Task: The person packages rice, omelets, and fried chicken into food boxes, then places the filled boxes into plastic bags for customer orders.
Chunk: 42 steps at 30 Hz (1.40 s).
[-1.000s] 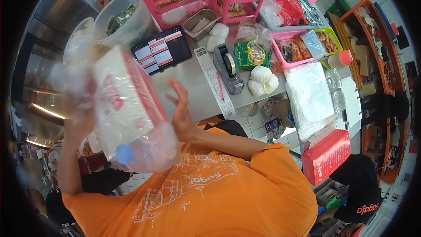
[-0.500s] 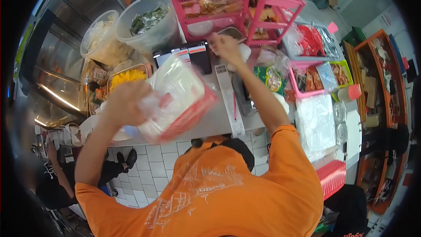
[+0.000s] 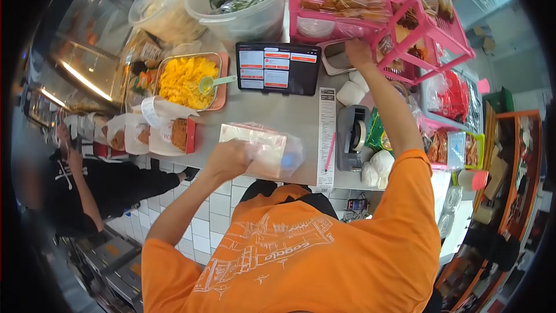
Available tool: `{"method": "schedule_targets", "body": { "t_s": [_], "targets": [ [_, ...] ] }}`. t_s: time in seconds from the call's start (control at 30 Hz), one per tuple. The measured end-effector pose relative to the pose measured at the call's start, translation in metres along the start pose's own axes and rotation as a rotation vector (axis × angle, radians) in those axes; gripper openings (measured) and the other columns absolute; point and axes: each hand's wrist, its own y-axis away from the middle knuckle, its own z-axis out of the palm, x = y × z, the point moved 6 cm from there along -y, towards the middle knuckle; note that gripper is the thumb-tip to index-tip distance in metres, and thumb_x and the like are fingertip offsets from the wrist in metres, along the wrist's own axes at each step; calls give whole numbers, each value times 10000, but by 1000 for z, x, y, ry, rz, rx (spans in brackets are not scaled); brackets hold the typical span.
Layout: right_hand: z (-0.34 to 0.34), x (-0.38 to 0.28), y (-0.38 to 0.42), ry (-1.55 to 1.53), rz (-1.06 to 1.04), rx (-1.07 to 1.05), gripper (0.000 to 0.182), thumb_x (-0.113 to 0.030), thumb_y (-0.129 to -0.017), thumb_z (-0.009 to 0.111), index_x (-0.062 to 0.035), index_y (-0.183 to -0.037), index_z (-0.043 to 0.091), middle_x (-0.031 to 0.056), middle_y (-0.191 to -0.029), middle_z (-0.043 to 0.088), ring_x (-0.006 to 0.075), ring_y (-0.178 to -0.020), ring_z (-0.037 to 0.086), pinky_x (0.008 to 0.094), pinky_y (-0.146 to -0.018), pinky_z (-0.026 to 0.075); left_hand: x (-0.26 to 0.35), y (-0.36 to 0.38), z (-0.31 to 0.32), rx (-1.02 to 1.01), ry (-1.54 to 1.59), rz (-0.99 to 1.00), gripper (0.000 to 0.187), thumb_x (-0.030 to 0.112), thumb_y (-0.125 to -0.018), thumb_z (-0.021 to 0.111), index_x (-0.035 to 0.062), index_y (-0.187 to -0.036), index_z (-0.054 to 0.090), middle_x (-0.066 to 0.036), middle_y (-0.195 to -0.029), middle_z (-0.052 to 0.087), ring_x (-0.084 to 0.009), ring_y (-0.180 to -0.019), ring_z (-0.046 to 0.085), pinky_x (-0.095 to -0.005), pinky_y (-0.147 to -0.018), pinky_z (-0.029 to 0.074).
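My left hand (image 3: 229, 159) is closed on a clear plastic bag (image 3: 294, 156) that holds a flat, pale packet with red edging, over the front of the counter. At the back, my right hand (image 3: 360, 53) reaches into a small metal tray (image 3: 332, 64) beside the pink rack; its fingertips are hidden there. Between my arms stand a tablet (image 3: 278, 68) with a lit screen and a long printed receipt (image 3: 326, 116) with a pink pen (image 3: 330, 152) on it. A tape dispenser (image 3: 349, 145) sits under my right forearm.
A tray of yellow chopped food (image 3: 185, 84) with a green spoon (image 3: 215, 83) and boxed fried pieces (image 3: 183, 135) are at left. Big plastic tubs (image 3: 231, 20) and a pink rack (image 3: 347, 23) line the back. Another person (image 3: 110, 191) stands at left.
My left hand has brought the bag right and down, nearer the counter's middle. My right hand has moved into the metal tray. The view has shifted, showing the tablet and boxed food fully.
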Motion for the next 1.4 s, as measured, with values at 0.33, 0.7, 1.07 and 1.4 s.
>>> {"method": "schedule_targets", "body": {
  "t_s": [0.33,0.7,1.07,1.4],
  "targets": [
    [-138,-23,110,-1068,166,98,160,-133,-899,716,-6,-982,767,88,-832,758,139,-719,699,300,-658,557,-5,-2,9,105,447,-162,137,42,-822,680,-12,-947,670,-199,-978,679,-343,-844,656,-345,-741,530],
    [-117,-271,224,-1144,-160,-92,135,-23,-850,705,-39,-977,747,122,-880,635,269,-768,661,329,-688,541,18,25,-12,291,111,421,246,-54,-707,649,27,-939,639,-91,-979,671,-268,-885,657,-336,-723,550],
    [-100,-281,196,-1019,-453,-334,237,-266,-885,728,-35,-927,694,152,-887,661,338,-796,628,410,-728,505,-56,-6,13,527,879,-229,165,-31,-797,692,71,-924,663,-101,-1010,695,-271,-797,687,-329,-683,550],
    [-95,-280,184,-873,-567,-446,248,-183,-814,750,-18,-983,672,183,-917,663,378,-861,640,429,-746,513,3,9,-10,354,137,611,237,36,-746,763,98,-974,747,-29,-995,732,-198,-912,701,-350,-786,584]
  ]
}}
